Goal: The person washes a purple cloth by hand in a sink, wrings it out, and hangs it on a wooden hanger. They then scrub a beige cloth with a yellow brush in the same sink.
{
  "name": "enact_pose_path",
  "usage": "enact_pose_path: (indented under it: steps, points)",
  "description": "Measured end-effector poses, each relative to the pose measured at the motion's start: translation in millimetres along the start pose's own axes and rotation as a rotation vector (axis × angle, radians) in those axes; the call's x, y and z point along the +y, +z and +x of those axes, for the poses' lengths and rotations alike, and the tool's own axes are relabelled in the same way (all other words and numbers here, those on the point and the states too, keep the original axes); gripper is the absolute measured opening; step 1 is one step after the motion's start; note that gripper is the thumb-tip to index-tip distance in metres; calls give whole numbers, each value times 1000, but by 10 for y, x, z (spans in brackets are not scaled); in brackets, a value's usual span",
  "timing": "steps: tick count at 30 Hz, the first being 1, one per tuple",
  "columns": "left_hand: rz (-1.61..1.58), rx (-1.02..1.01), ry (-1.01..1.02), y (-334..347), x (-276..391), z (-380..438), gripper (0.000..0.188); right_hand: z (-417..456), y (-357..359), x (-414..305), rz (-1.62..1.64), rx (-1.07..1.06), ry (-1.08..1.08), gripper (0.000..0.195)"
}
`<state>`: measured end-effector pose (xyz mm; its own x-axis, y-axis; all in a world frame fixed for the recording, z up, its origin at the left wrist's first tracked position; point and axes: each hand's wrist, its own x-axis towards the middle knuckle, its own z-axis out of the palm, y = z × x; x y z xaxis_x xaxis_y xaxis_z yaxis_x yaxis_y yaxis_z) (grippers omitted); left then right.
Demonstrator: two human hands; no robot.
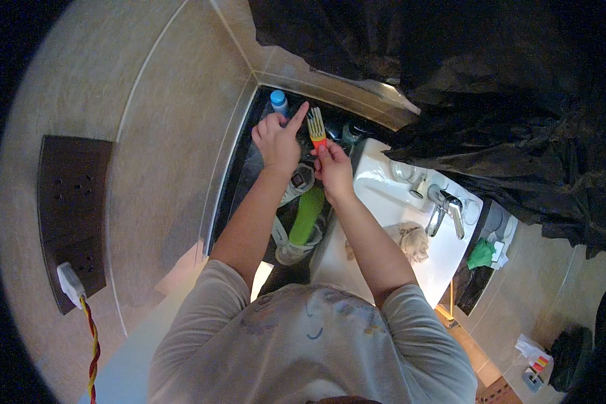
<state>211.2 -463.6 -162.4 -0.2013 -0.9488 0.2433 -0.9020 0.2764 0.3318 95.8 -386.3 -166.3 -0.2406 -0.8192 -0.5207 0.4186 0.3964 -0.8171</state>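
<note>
My right hand (pixel 336 169) holds a small brush (pixel 316 132) by its red-orange and yellow end. Several pale tufts or prongs point away from me. To its left, my left hand (pixel 279 142) has the index finger stretched out and the other fingers loosely bent, with nothing visible in it. Just beyond that hand stands a bottle (pixel 279 101) with a blue cap, partly hidden by the fingers. Below my hands, on the dark counter (pixel 245 177), lie a light sneaker (pixel 299 182) and a second sneaker (pixel 290 252). A bright green insole (pixel 307 217) rests at the second one.
A white washbasin (pixel 384 199) with a chrome faucet (pixel 449 217) adjoins the counter on the right; a beige cloth (pixel 413 242) lies in it. Dark bottles or jars (pixel 351 132) stand behind. Black sheeting (pixel 485 101) hangs at upper right. A plug (pixel 70 285) sits in the left wall socket panel (pixel 76 202).
</note>
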Motion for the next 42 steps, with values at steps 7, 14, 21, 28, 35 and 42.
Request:
enact_pose_path:
  steps: [7,14,21,28,35,42]
  points:
    - [35,14,18,30,-37,8,68,-13,-32,38,45,-17,17,22]
    - [103,18,56,-20,-43,31,72,-152,-134,58,97,-44,27,24]
    - [-365,143,110,-133,108,-286,70,-753,-624,103,173,-112,40,20]
    - [-677,-461,448,-187,962,-1789,33,-2060,-1879,728,1,52,120,19]
    - [-407,-834,707,335,1526,-2292,34,-2690,-2895,1320,-314,477,-114,37]
    - [-273,-1082,582,149,1370,-2659,28,-2820,-2584,1067,-1151,332,-196,38]
